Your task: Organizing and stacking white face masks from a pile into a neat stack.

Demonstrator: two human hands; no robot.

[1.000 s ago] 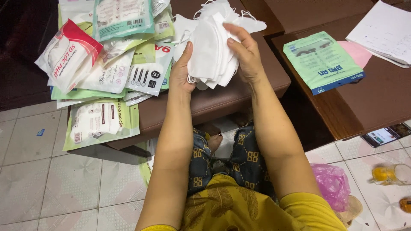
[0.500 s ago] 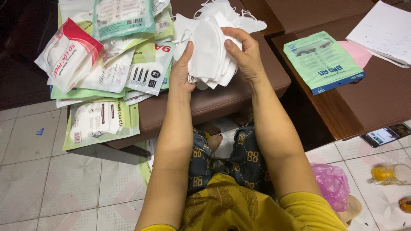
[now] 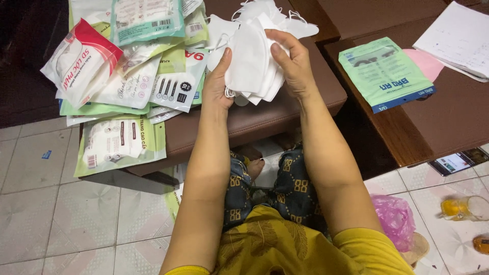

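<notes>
- Nearest: yellow shirt (image 3: 285, 249) at bottom edge, patterned dark trousers (image 3: 290, 188) below the forearms.
- On tiled floor to the right: pink plastic bag (image 3: 395, 219), glass of orange drink (image 3: 461, 208) lying near it.
- Phone (image 3: 456, 162) on floor just under edge of wooden table (image 3: 448, 117).
- Left hand (image 3: 220, 81) raised over brown cushioned bench (image 3: 265, 114), thumb up, fingers wrapped behind a stack of white face masks (image 3: 252, 66), gripping its left side.
- Right hand (image 3: 291, 66) closed on same stack from the right, thumb pressed on the front mask, fingers behind.
- Stack held upright between both hands, above bench top, ear loops dangling at lower left.
- More loose white masks (image 3: 285, 20) heaped on bench just behind the held stack.
- Left of hands: pile of sealed mask packets (image 3: 137, 66), green, white and red, overlapping, one green packet (image 3: 119, 145) hanging over bench edge.
- Farther right on table: flat green packet (image 3: 384, 71), pink sheet (image 3: 427, 62), white papers (image 3: 458, 38).
</notes>
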